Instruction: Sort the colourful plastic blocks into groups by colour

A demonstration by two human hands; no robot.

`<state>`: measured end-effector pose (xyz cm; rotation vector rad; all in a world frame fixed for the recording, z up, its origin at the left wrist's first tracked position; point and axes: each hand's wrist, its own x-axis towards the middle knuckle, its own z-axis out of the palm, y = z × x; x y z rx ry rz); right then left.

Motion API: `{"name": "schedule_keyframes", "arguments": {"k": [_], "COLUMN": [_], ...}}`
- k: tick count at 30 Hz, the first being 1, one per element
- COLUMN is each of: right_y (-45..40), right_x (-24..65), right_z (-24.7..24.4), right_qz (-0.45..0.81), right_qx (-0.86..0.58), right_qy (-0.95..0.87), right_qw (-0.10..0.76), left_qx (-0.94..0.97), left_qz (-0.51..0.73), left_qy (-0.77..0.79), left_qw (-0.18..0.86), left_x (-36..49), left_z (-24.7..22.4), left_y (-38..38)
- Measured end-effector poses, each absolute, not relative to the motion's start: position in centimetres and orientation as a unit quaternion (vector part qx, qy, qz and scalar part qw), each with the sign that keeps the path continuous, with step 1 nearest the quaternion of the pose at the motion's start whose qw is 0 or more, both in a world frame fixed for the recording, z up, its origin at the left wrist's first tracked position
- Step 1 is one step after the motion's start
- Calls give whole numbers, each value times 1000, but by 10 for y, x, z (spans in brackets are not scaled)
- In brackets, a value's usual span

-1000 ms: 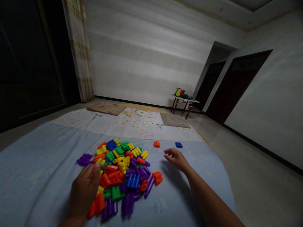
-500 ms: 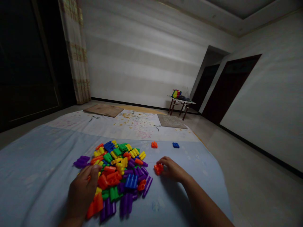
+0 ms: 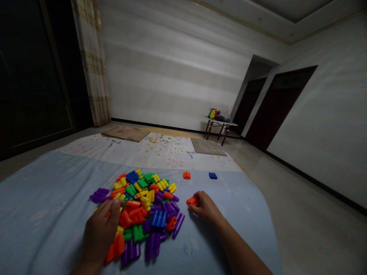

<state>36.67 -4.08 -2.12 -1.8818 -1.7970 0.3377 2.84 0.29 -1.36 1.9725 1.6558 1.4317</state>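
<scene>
A heap of plastic building blocks (image 3: pixel 143 209) in purple, orange, yellow, green and blue lies on the light blue cloth. At its left edge is my left hand (image 3: pixel 100 225), fingers curled together. A bit of orange shows by those fingers, but what they hold, if anything, is hidden. To the right of the heap, my right hand (image 3: pixel 205 206) grips an orange block (image 3: pixel 192 201) between thumb and fingers, at the cloth. Farther back lie another orange block (image 3: pixel 187 175) and a blue block (image 3: pixel 213 175), apart from each other.
The cloth (image 3: pixel 235 214) spreads over a wide low surface, with a white floral band (image 3: pixel 169 151) behind. A brown board (image 3: pixel 126 133) lies at the far left and a grey patterned one (image 3: pixel 208 147) at the far right. Beyond stands a small table (image 3: pixel 220 120) with a colourful bag.
My right hand has closed more around the orange block, its thumb now showing in front and its forearm a little lower. My left hand stays almost where it was.
</scene>
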Motion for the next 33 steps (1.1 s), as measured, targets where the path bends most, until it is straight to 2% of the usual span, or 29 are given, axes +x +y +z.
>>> {"name": "schedule_keyframes", "arguments": {"k": [5,12,21,33], "right_y": [-38,-38,-22,64], "right_x": [375,382,393,425], "right_z": [-27,-35,-43,-37], "right_qz": [115,137,117,10], "right_qx": [-652,-647,-654,-711], "right_qy": [-679,-662,-655,-616], "right_qw": [316,351,359,339], "left_qx": [668,670,663,658], "left_qz": [489,487,502,500], "left_qy": [554,553,549,555], "left_qw": [83,89,89,101], "left_x": [28,27,28,27], "left_z": [-15,-19,-16,-16], "left_y": [4,5,3,4]}}
